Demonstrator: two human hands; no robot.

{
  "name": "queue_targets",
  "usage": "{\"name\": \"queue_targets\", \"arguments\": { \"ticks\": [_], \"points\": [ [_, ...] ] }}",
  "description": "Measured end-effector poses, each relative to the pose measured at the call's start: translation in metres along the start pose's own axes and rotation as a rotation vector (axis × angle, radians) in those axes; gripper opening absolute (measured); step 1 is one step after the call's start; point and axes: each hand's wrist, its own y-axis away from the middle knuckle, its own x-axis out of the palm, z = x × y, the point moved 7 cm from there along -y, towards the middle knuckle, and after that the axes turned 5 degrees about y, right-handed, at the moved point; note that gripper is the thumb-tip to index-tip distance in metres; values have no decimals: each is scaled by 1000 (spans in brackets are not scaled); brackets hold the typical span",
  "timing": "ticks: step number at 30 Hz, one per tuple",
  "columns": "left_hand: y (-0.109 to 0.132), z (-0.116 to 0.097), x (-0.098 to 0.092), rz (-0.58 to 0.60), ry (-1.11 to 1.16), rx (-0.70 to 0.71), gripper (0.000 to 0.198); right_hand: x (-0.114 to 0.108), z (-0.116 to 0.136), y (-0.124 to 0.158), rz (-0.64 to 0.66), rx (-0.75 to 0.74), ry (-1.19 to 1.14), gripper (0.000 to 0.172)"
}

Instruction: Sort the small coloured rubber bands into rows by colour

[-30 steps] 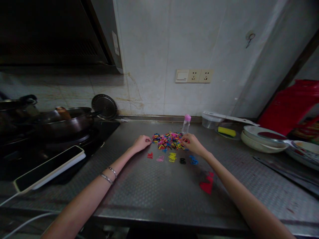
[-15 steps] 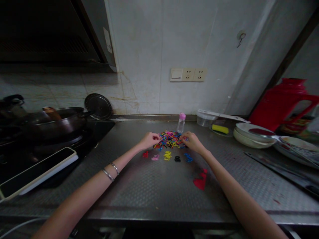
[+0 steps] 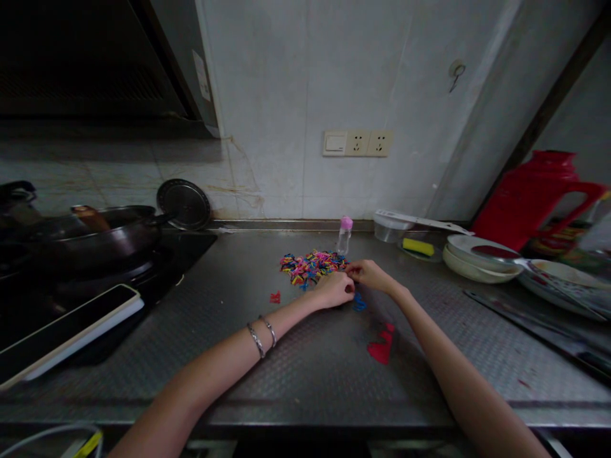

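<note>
A pile of small, many-coloured rubber bands (image 3: 305,264) lies on the steel countertop (image 3: 286,375). My left hand (image 3: 337,290) is at the pile's front right, thumb and fingers curled into a pinch. Just beside it, almost touching, my right hand (image 3: 371,275) also has its fingertips pinched. Whatever either pinch holds is too small to make out. In front of the pile, a little red bunch (image 3: 275,297) sits on the left and a blue bunch (image 3: 359,303) below my right hand. My left hand and forearm hide the place between these two bunches.
A small clear bottle with a pink cap (image 3: 345,235) stands behind the pile. Nearer me lies a torn red piece (image 3: 380,345). Bowls (image 3: 480,264), a yellow sponge (image 3: 418,247) and a red thermos (image 3: 534,197) are on the right; a pan (image 3: 95,238) and phone (image 3: 71,331) on the left.
My left hand has moved right, from the pile's left side to beside my right hand, now covering the pink, yellow and black bunches. My right hand has stayed near the pile's right edge.
</note>
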Motion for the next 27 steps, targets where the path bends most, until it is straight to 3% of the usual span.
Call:
{"name": "queue_targets", "arguments": {
  "ticks": [3, 7, 14, 20, 27],
  "points": [
    [1, -2, 1, 22, 20, 18, 23, 4, -6, 0, 52, 13, -3, 26],
    [6, 6, -14, -24, 49, 59, 24, 4, -8, 0, 89, 18, 13, 28],
    [20, 58, -50, -130, 211, -69, 23, 8, -4, -1, 117, -6, 23, 31],
    [39, 108, -66, -200, 358, -234, 26, 14, 0, -3, 126, -14, 33, 30],
    [51, 129, -70, -220, 542, -317, 24, 15, 4, -2, 121, 23, 40, 28]
  ]
}}
